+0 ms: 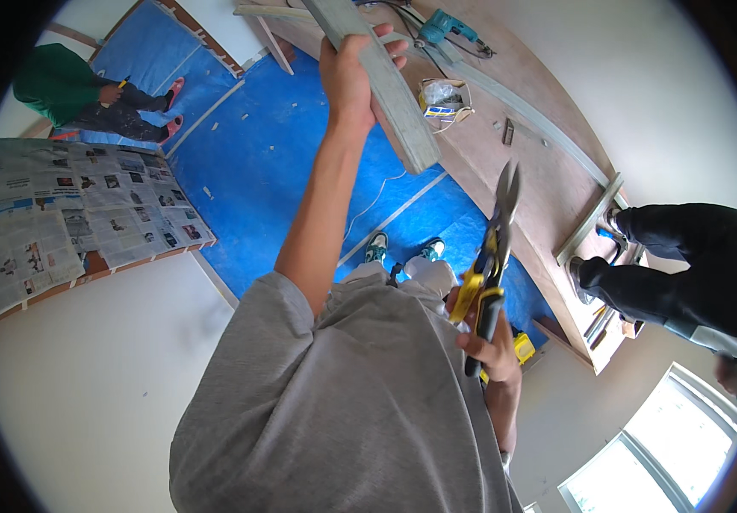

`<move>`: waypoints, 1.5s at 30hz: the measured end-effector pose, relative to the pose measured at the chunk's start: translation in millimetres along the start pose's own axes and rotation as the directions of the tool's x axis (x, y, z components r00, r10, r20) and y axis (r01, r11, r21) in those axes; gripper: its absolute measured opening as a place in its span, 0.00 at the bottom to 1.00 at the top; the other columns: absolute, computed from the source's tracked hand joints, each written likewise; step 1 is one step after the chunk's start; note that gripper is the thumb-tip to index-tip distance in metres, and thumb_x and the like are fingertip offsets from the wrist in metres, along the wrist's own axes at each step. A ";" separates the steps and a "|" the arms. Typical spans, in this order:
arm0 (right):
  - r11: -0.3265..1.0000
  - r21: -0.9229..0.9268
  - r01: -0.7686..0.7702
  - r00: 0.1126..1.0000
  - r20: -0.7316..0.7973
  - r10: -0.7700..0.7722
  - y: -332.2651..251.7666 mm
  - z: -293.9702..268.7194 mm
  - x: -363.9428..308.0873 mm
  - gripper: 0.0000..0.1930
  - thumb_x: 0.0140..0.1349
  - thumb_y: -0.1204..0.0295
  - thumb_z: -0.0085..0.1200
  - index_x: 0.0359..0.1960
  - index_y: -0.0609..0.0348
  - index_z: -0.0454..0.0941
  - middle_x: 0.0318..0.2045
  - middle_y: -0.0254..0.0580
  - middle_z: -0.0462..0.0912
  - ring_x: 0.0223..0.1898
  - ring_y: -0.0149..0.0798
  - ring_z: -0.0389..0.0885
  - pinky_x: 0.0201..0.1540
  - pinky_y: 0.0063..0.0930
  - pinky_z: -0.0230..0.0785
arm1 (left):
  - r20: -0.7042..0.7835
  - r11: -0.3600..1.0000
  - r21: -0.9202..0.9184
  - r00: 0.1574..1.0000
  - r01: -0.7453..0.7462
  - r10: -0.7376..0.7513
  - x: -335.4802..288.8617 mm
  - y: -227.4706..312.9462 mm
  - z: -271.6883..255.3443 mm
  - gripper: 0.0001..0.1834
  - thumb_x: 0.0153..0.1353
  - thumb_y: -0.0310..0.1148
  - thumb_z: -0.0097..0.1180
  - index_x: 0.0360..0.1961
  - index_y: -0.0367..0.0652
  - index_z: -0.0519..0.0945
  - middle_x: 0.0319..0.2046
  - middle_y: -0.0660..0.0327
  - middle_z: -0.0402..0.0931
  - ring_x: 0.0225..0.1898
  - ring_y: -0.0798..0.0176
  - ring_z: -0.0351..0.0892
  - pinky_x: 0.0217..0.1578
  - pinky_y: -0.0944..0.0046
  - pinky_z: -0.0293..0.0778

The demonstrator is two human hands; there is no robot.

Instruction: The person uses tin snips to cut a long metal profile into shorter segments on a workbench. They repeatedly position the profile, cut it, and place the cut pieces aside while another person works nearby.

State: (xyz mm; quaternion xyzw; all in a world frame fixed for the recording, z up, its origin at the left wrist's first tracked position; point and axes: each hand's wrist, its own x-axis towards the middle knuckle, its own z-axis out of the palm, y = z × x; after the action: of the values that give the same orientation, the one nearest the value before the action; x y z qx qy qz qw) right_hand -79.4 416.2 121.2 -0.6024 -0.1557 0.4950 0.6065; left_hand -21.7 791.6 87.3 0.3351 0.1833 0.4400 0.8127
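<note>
Blue plastic sheeting (pixel 291 171) covers the floor.
The left hand (pixel 353 81) grips a long grey metal-looking bar (pixel 396 111), slanting rightward toward its near end; the right hand (pixel 495 349) clasps yellow-and-black-handled steel snips (pixel 497 244), tips right of that end, not touching.

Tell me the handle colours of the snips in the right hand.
Yellow and black; the handles show best in the head view.

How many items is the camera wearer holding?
2: a long grey bar in the left hand, and yellow-and-black snips in the right hand. Anything tucked inside either grip would be hidden.
</note>
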 end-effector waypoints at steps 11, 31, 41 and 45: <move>0.990 0.087 0.108 0.991 0.072 -0.114 -1.7 8.4 38.9 0.57 0.44 0.50 0.74 0.73 0.63 0.57 0.49 0.41 0.74 0.51 0.39 0.74 0.57 0.37 0.67 | 0.150 1.000 0.009 0.989 0.011 -0.012 -10.2 36.5 -4.3 0.17 0.74 0.35 0.50 0.59 0.39 0.69 0.46 0.47 0.83 0.39 0.51 0.86 0.40 0.50 0.85; 0.992 0.121 -0.039 0.977 0.211 0.013 55.5 21.3 -31.9 0.48 0.56 0.60 0.67 0.75 0.64 0.57 0.70 0.48 0.66 0.73 0.46 0.61 0.76 0.40 0.46 | 0.336 0.973 0.217 0.929 0.082 -0.154 -28.7 52.5 48.9 0.19 0.70 0.36 0.56 0.57 0.40 0.71 0.44 0.49 0.84 0.37 0.56 0.85 0.39 0.55 0.84; 0.886 -0.462 -0.031 0.986 0.131 0.103 18.4 17.5 -12.1 0.46 0.57 0.64 0.66 0.75 0.63 0.56 0.68 0.52 0.69 0.73 0.47 0.61 0.74 0.41 0.51 | 0.141 0.930 0.318 0.961 0.184 -0.238 -46.5 47.5 18.2 0.22 0.69 0.40 0.58 0.56 0.36 0.71 0.43 0.51 0.83 0.32 0.60 0.82 0.35 0.58 0.80; 0.862 -0.498 0.095 0.993 0.104 -0.050 -37.2 -1.6 24.8 0.42 0.59 0.64 0.64 0.73 0.65 0.58 0.61 0.55 0.76 0.65 0.49 0.73 0.69 0.40 0.62 | 0.058 0.901 0.396 0.974 0.178 -0.218 -67.1 44.6 -25.8 0.20 0.69 0.37 0.61 0.55 0.38 0.71 0.39 0.52 0.82 0.31 0.60 0.83 0.33 0.59 0.81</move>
State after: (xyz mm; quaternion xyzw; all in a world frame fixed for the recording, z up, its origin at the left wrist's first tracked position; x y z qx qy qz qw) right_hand -51.3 442.9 143.7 -0.7109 -0.3279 0.4402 0.4396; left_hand -100.0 762.6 100.7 0.4908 0.2588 0.2923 0.7789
